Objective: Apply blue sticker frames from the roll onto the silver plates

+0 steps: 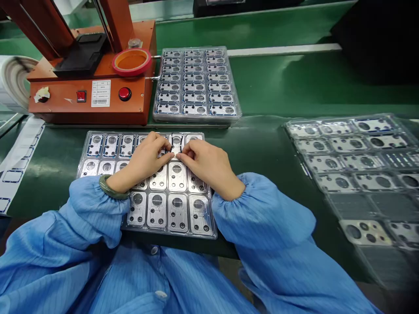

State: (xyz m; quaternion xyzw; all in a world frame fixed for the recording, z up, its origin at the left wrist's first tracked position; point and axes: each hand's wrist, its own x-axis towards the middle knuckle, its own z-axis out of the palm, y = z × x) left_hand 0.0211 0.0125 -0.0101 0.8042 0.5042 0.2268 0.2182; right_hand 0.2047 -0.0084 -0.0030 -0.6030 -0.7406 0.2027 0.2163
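Note:
In front of me a clear plastic tray (pixel 144 229) holds rows of silver metal plates, each with round holes. Several plates in its far row, like this one at the left (pixel 94 145), carry a dark blue border. My left hand (pixel 145 155) and my right hand (pixel 209 161) meet over the far row, thumb and fingers of each closed in a pinch. Between them a thin dark frame-shaped adhesive strip (pixel 181 144) lies along the edges of one plate (pixel 176 141). The fingertips partly cover its near end.
An orange machine (pixel 88 98) with a red button stands back left, a red tape roll (pixel 132 62) on it. A stack of filled trays (pixel 196 117) sits beside it. Another plate tray (pixel 347 203) lies right. A label strip with frame stickers (pixel 19 163) hangs from a white roll (pixel 15 83).

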